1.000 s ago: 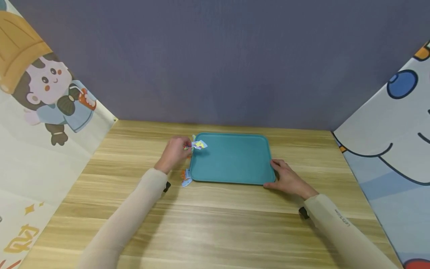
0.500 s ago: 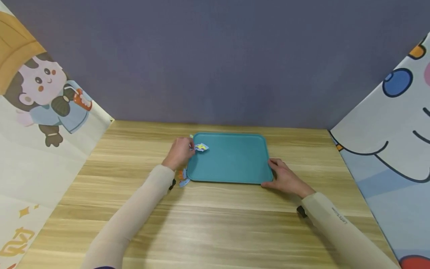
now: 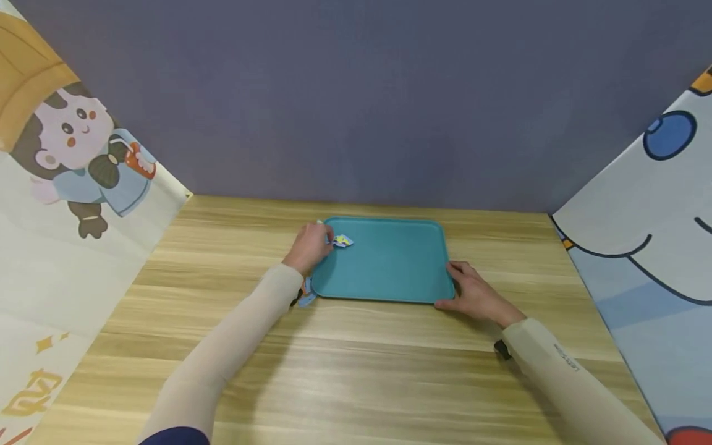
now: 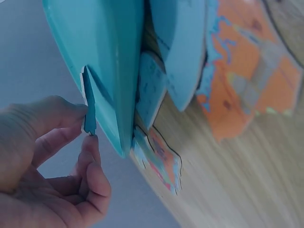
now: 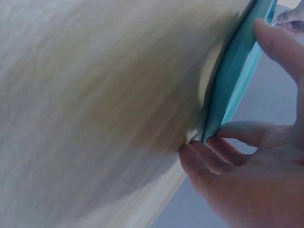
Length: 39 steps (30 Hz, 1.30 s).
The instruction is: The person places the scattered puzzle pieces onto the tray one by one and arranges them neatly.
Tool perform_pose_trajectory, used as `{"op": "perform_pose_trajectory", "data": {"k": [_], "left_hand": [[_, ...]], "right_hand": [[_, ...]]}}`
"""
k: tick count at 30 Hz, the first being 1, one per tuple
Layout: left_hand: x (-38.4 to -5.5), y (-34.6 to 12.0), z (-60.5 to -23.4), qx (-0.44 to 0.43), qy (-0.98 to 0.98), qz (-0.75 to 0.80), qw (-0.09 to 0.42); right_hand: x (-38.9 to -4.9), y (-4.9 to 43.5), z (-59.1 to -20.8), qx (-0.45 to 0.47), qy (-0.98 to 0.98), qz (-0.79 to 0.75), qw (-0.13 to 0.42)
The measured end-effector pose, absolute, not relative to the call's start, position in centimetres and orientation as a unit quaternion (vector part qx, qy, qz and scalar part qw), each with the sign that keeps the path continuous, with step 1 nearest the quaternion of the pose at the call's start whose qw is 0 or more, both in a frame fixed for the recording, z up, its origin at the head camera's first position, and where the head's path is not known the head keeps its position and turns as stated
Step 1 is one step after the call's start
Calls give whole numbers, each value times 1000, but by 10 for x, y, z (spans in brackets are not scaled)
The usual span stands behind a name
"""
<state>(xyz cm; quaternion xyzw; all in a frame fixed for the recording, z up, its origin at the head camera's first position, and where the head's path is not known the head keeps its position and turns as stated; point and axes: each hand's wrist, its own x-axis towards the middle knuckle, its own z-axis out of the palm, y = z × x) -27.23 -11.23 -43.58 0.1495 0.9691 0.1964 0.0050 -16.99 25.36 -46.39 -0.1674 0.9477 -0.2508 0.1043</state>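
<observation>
A flat blue-and-yellow printed puzzle piece [image 3: 343, 241] is pinched between the thumb and fingers of my left hand [image 3: 309, 247], over the left side of a teal tray [image 3: 389, 266]. Edge-on in the left wrist view, the same piece [image 4: 89, 107] shows a thin, jagged outline. My right hand [image 3: 476, 298] grips the tray's near right corner, with thumb and fingers spread along two sides; in the right wrist view its fingertips [image 5: 192, 152] meet the rim and the table. Orange-and-blue pieces [image 4: 249, 71] lie by the tray's left edge, partly hidden by my left arm in the head view.
Wood-grain table [image 3: 356, 371] surrounds the tray. A plain dark blue-grey wall [image 3: 361, 111] rises behind it. Cartoon-printed panels stand at the left [image 3: 55, 247] and right [image 3: 639, 259]. Smaller blue [image 4: 151, 88] and multicoloured pieces [image 4: 164, 161] sit against the tray's side.
My left hand has moved slightly right, carrying the puzzle piece farther over the tray. The right hand keeps its grip on the tray corner.
</observation>
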Motion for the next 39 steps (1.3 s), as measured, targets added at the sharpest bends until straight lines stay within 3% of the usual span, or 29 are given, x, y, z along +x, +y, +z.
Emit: {"op": "perform_pose_trajectory", "data": {"k": [16, 39], "left_hand": [[-281, -99, -444, 148, 977, 150, 21], [-290, -80, -443, 97, 989, 112, -27]], "right_hand": [[-168, 255, -462, -168, 949, -246, 103], [-169, 255, -463, -165, 949, -250, 100]]}}
